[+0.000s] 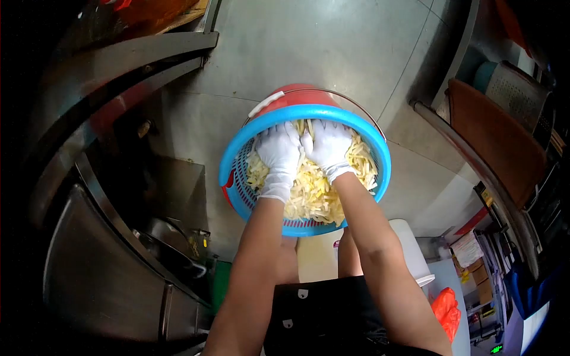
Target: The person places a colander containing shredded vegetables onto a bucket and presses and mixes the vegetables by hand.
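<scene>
A blue plastic basket (pixel 385 163) with slotted sides rests on a red bucket (pixel 301 95). Pale yellow-white cut strips (pixel 312 193) fill much of the basket. My left hand (pixel 279 148), in a white glove, lies palm down on the strips at the upper left, its fingers spread. Beside it, my right hand (pixel 328 144), also gloved in white, presses on the strips with its fingers apart. The thumbs are close together near the middle. Some fingertips are partly hidden at the far side.
The bucket's wire handle with a white grip (pixel 266 104) arches behind the basket. Metal equipment (pixel 113 261) lines the left, and a metal rail (pixel 475 160) runs along the right. A white bin (pixel 409 249) and an orange-red bag (pixel 446 313) are at lower right, above grey floor tiles (pixel 320 47).
</scene>
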Tool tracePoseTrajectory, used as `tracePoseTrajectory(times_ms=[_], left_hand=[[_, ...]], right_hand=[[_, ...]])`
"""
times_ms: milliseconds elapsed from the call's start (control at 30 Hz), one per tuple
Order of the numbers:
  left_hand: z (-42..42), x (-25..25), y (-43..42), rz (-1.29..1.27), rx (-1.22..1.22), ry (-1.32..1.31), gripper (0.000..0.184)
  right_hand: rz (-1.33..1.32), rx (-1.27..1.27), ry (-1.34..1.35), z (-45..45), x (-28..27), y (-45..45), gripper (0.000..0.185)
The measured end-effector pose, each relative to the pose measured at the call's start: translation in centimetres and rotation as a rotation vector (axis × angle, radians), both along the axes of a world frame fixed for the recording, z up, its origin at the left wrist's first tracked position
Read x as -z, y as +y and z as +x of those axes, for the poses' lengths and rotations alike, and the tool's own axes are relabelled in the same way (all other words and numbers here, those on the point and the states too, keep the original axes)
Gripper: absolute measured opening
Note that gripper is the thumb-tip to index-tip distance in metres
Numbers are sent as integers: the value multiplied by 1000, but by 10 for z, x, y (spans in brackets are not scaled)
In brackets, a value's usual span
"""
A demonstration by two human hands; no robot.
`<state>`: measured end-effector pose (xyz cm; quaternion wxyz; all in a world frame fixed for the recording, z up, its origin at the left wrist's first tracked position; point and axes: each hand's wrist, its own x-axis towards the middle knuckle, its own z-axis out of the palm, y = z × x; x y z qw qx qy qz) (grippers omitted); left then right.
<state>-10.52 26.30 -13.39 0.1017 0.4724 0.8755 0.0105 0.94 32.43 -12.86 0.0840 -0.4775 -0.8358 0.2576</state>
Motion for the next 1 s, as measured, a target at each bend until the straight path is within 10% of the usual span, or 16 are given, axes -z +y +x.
tracePoseTrajectory(times_ms=[267, 500, 700, 1000], left_hand=[[-5, -43, 10, -233, -141, -265, 36], [-22, -73, -18, 130, 194, -347, 39], [-44, -91, -31, 30, 437, -311, 41], [-56, -80, -40, -32, 460, -334, 41]], right_hand=[[-83, 7, -147, -9, -21, 5, 33], [-207, 112, 47, 12, -92, -18, 51], [-471, 579, 338, 67, -161, -98, 62], [-809, 1117, 558, 83, -119, -150, 59]])
